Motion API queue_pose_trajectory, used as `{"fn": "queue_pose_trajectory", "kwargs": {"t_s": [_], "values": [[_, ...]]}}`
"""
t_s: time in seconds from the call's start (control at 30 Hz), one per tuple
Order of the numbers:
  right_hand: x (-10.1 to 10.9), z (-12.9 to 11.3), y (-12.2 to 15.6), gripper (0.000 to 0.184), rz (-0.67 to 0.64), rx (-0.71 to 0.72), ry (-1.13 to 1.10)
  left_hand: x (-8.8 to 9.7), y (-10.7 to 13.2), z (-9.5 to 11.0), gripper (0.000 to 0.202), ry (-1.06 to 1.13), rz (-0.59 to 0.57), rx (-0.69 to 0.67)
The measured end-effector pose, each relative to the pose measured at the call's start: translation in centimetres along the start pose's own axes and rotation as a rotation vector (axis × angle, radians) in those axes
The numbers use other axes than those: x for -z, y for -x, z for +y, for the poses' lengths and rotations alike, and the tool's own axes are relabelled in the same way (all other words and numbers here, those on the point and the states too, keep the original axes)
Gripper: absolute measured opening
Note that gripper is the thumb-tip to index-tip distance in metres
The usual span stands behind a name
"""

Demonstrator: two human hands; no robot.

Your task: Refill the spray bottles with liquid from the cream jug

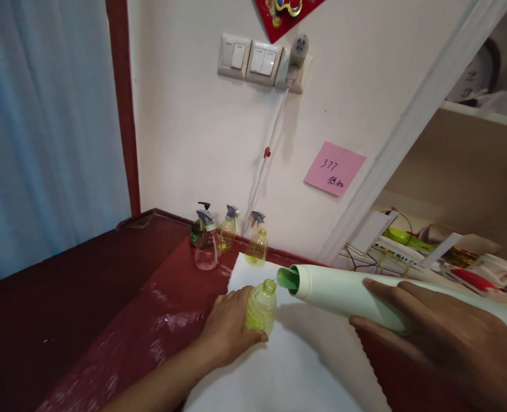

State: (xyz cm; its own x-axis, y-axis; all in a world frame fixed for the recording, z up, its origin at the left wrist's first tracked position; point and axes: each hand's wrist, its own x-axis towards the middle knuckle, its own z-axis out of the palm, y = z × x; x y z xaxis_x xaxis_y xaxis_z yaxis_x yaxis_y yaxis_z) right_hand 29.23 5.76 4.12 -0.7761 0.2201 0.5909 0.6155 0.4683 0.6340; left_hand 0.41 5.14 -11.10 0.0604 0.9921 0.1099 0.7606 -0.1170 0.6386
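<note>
My left hand (pixel 230 329) grips a small clear plastic bottle (pixel 262 307) holding yellow-green liquid, with its open neck showing and no cap on it. The bottle rests on a white cloth (pixel 274 377). My right hand (pixel 425 337) holds a white plastic bottle (pixel 343 294) lying nearly level. Its green spout (pixel 288 278) tips down just beside the small bottle's neck, with a narrow gap between them. Behind my hands, several bottles with spray or pump heads (pixel 228 232) stand against the wall.
The table is covered in glossy dark red sheeting (pixel 107 297). A wall with switches (pixel 249 60) and a pink sticky note (pixel 334 169) rises behind it. Papers and assorted items (pixel 429 252) lie on a low shelf at right. A blue curtain (pixel 43 131) hangs at left.
</note>
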Motion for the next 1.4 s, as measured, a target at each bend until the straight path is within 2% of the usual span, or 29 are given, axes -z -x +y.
{"fn": "queue_pose_trajectory", "kwargs": {"t_s": [0.5, 0.9, 1.17, 1.4], "values": [[0.15, 0.15, 0.19, 0.047, -0.014, 0.003, -0.001, -0.09, -0.05, -0.08, 0.073, -0.042, -0.006, 0.018], [0.28, 0.17, 0.48, 0.049, -0.006, 0.006, 0.01, -0.04, -0.15, -0.02, 0.062, -0.028, -0.002, 0.009], [0.36, 0.32, 0.35, 0.046, -0.01, 0.011, 0.018, 0.38, 0.06, 0.33, 0.068, -0.022, -0.024, 0.021], [0.44, 0.31, 0.47, 0.046, -0.009, 0.006, 0.038, 0.0, -0.12, 0.03, 0.071, -0.025, -0.013, 0.016]]}}
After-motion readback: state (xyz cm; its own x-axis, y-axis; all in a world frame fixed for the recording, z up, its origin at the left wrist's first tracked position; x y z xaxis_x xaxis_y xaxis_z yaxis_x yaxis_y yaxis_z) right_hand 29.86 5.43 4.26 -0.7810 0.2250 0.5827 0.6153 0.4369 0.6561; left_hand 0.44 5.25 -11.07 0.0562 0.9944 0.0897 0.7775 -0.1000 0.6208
